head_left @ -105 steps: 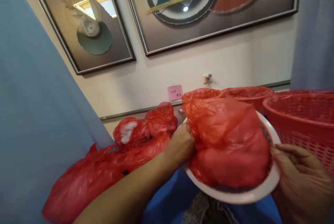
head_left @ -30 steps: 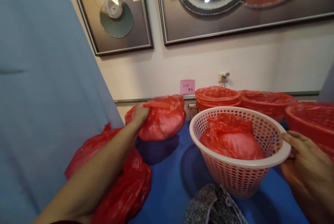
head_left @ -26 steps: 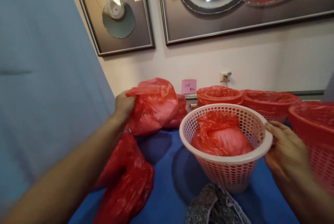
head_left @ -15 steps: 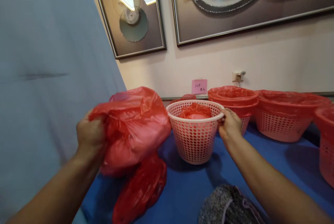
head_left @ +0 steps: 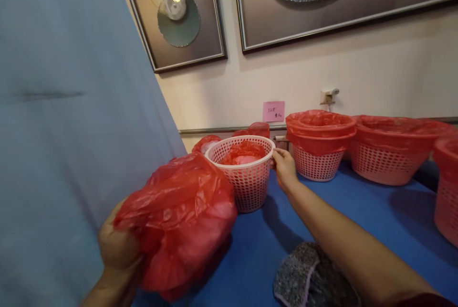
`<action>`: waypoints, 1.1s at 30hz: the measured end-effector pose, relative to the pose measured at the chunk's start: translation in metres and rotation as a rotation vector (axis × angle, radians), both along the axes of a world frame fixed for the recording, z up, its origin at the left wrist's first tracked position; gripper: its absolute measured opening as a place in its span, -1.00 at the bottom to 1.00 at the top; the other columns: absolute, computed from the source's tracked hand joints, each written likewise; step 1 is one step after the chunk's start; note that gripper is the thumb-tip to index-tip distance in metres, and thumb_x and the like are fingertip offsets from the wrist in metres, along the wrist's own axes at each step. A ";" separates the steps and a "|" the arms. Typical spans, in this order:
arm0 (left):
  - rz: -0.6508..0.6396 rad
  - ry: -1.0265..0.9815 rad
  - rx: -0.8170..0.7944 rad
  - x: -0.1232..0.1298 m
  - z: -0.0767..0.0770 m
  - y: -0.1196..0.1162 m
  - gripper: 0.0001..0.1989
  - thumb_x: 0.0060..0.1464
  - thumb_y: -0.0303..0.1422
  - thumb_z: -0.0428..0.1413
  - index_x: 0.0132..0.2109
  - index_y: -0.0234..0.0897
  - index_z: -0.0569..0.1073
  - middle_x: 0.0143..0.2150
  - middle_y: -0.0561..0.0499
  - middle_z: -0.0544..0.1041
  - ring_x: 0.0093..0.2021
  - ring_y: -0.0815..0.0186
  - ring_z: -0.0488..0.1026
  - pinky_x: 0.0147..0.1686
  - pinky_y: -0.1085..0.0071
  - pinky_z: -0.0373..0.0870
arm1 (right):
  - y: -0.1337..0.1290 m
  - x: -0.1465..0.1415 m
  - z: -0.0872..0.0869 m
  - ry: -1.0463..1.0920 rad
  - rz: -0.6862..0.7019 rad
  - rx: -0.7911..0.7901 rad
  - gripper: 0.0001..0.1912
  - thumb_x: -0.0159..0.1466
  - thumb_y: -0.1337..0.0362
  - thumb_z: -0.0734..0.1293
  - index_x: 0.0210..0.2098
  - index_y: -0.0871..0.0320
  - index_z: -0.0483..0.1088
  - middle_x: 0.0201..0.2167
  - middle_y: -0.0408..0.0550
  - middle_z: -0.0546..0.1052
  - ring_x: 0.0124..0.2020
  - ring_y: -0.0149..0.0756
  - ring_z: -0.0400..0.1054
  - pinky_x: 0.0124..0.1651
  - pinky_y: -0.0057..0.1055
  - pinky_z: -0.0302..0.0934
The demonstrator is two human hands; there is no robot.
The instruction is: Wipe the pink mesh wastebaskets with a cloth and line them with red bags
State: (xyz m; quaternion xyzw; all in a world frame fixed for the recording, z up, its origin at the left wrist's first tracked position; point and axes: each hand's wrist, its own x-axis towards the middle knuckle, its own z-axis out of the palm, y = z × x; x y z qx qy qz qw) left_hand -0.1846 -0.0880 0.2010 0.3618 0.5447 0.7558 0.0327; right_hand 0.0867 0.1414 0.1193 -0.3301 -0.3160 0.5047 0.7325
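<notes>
My left hand [head_left: 119, 240] is closed on a bulging red plastic bag [head_left: 186, 216] at the lower left; something pale shows through the film, too veiled to name. My right hand [head_left: 284, 166] grips the right rim of a pale pink perforated plastic basket [head_left: 252, 187], fingertips partly hidden behind the rim. Inside this basket lies crumpled red plastic [head_left: 241, 150] with something pink under it. The held bag overlaps the basket's left side in view.
Red-lined baskets [head_left: 318, 161] stand along the wall at the right, beside a wider lined basket [head_left: 382, 166]. Red bundles [head_left: 258, 129] lie behind the held basket. A grey speckled cloth [head_left: 296, 273] is on the blue table [head_left: 250, 259]. A pale blue curtain [head_left: 71, 130] hangs at left.
The basket has moved left and away from me with my right hand on it. My left hand has brought the red bag lower, covering the red plastic that showed beneath it.
</notes>
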 end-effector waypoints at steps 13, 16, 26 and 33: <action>-0.203 0.333 0.002 0.056 -0.055 0.037 -0.73 0.02 -0.07 0.23 -0.36 -0.18 0.51 -0.41 0.08 0.57 -0.41 0.28 0.48 -0.37 0.39 0.50 | -0.075 0.099 -0.107 -0.318 0.065 -0.165 -0.63 -0.14 0.07 0.48 -0.38 0.12 0.47 -0.63 -0.25 0.45 -0.63 -0.39 0.25 -0.55 -0.47 0.07; -0.269 0.465 -0.072 0.069 -0.068 0.056 -0.80 -0.02 -0.16 0.23 -0.37 -0.18 0.51 -0.42 0.09 0.56 -0.41 0.26 0.48 -0.37 0.39 0.46 | -0.085 0.111 -0.131 -0.356 0.067 -0.198 -0.69 -0.14 0.09 0.46 -0.43 0.11 0.46 -0.64 -0.24 0.44 -0.64 -0.40 0.23 -0.55 -0.46 0.08; -0.465 1.105 -0.749 0.085 -0.095 0.091 -0.74 0.00 -0.34 0.03 -0.16 -0.16 0.54 -0.11 -0.09 0.74 -0.09 0.03 0.68 -0.07 0.19 0.56 | -0.086 0.127 -0.169 -0.442 0.173 -0.327 -0.84 -0.10 0.28 0.36 -0.46 0.07 0.38 -0.68 -0.28 0.39 -0.68 -0.41 0.19 -0.57 -0.49 0.01; -0.097 1.228 -0.201 0.091 -0.077 0.047 -0.51 0.20 -0.25 0.10 0.26 -0.17 0.43 0.25 -0.25 0.57 0.24 -0.17 0.52 0.22 -0.18 0.47 | -0.085 0.130 -0.170 -0.483 0.223 -0.333 -0.85 -0.08 0.30 0.34 -0.44 0.07 0.38 -0.66 -0.26 0.43 -0.67 -0.40 0.21 -0.57 -0.51 0.01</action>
